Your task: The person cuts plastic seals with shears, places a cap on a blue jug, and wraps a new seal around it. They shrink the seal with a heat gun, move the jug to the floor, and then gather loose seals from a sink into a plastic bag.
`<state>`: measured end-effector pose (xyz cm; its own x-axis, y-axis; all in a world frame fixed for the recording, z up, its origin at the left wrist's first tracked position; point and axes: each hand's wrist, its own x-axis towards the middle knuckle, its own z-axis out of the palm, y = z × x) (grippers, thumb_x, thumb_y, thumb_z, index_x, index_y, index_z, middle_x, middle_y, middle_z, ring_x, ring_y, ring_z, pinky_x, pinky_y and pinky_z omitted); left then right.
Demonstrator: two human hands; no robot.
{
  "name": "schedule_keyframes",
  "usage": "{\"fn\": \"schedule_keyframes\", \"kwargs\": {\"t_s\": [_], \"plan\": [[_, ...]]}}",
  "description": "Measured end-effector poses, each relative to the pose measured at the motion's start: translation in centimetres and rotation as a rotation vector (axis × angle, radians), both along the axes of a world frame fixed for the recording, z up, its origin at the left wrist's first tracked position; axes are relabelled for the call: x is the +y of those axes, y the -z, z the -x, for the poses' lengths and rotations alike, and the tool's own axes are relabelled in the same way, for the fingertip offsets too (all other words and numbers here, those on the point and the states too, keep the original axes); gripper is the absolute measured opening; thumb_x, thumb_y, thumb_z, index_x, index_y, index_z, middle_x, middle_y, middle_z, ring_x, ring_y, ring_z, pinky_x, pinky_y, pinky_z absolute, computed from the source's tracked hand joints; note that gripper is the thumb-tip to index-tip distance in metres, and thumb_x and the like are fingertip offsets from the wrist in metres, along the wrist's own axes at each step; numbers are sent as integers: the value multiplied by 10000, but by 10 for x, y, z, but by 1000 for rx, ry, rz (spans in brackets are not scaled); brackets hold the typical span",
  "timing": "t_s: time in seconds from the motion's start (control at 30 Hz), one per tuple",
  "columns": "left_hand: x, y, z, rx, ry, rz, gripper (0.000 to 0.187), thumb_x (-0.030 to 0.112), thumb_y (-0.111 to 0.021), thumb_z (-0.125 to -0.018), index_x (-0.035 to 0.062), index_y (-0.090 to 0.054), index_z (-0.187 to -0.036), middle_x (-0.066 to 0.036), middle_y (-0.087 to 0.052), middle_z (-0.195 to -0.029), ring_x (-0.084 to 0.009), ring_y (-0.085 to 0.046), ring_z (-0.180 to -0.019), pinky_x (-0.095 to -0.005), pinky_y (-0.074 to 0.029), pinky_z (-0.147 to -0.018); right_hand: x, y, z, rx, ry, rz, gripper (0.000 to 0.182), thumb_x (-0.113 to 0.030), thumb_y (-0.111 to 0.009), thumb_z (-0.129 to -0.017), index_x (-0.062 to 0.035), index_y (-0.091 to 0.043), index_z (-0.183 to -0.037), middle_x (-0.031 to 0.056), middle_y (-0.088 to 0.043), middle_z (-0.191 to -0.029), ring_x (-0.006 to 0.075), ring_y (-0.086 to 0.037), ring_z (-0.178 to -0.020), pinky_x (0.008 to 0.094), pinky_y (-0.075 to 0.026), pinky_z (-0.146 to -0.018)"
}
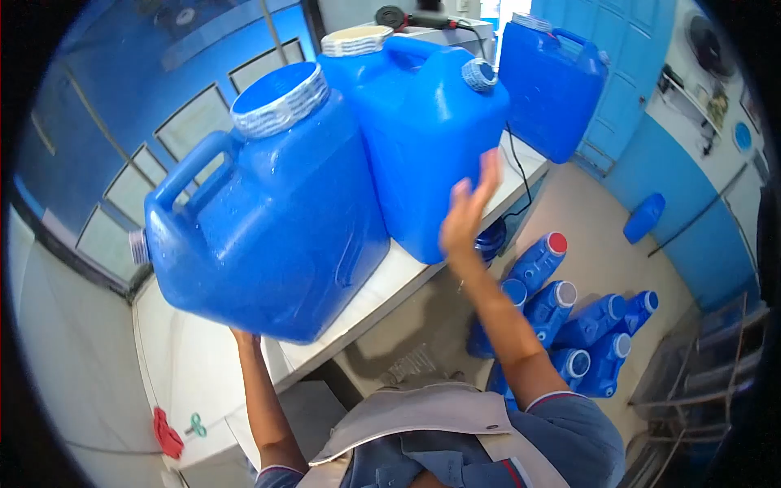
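A large blue water jug (268, 220) with a handle, a wide open mouth and a white printed band round its neck leans over the white counter. My left hand (245, 335) reaches under its lower edge; the jug hides the fingers, so I cannot tell their grip. Just right of it stands a second blue jug (431, 138), with a pale lid and a small banded cap at its corner. In front of that jug's lower right side is my right hand (472, 207), open and slightly blurred, fingers up and apart, holding nothing.
A third blue jug (553, 89) stands farther along the counter (203, 366). Several blue containers (553, 309) crowd the floor at my right, and another blue container (644, 218) lies by the wall. A red cloth (167, 433) and green scissors (196, 424) are at lower left.
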<state>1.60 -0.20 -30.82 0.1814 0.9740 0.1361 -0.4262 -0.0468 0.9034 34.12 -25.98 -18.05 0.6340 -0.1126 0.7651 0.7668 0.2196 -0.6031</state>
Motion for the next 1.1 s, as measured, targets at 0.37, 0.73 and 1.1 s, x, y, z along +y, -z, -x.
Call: {"fn": "schedule_keyframes", "kwargs": {"t_s": [0.37,0.73,1.1], "plan": [[56,53,0,28,277,119,510,372,-355,-948,1,-392,-1295,-155,-491,-1228,-295,-508,-1079,-403,-460,-881,98,6,100,-386,-221,287,623,-349,-318,-905,37,-237,-1387,231,-205,-1450,370,-210,-1345,470,-123,-1096],[-119,0,-48,-108,-154,82,502,381,-325,-943,14,-395,-1278,-150,-485,-1227,-307,-497,-1092,-416,-451,-893,125,-14,18,-388,-650,233,638,-385,-319,-909,42,-244,-1377,219,-224,-1443,347,-199,-1350,407,-128,-1109],[-182,27,-93,48,-278,43,528,464,-290,-947,10,-373,-1204,-147,-450,-1197,-274,-451,-1097,-426,-361,-965,16,-17,98,-281,-469,134,759,-325,-511,-856,36,-130,-1403,283,-88,-1453,427,-115,-1351,483,-129,-1092]]}}
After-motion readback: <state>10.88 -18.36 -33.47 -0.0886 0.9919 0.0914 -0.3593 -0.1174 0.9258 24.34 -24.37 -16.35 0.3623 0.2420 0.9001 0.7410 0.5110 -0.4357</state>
